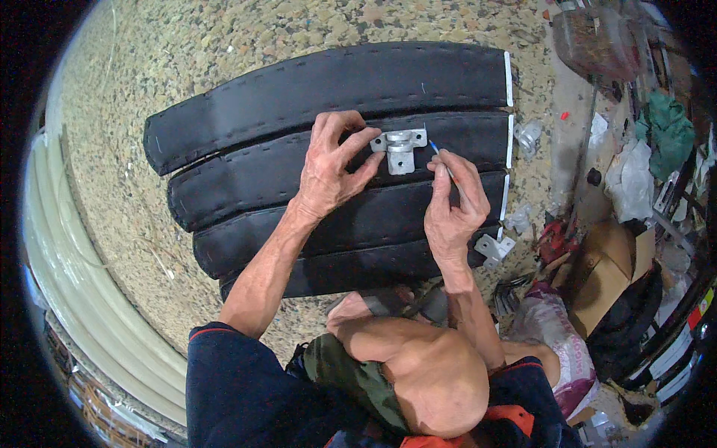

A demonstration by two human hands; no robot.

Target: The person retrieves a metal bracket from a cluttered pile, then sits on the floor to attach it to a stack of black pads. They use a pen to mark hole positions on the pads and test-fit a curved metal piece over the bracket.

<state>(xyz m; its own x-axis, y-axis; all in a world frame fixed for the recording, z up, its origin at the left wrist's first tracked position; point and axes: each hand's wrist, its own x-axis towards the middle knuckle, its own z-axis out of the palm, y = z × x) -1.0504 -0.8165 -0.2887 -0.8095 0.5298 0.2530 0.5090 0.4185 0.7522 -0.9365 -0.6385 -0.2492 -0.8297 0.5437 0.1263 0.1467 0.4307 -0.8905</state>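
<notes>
Hiding part of the pen (434,147): right grip (457,200)

A dark navy short-sleeved shirt (246,396) is worn, its sleeve hem (212,329) edged with thin red piping; bright orange-red patches (511,420) are shown at its front. Olive-green shorts (345,373) are worn below. The left hand (332,160) and right hand (457,201) are bare.

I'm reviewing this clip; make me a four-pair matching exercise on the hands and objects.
1. left hand
2. right hand
3. metal bracket
4. cardboard box

A. lying on the second black strip from the top
B. brown, toward the picture's right side
C. gripping a slim blue-tipped pen
D. steadying the bracket's left end

Pairs: 1-D, 2-C, 3-A, 4-B
</notes>
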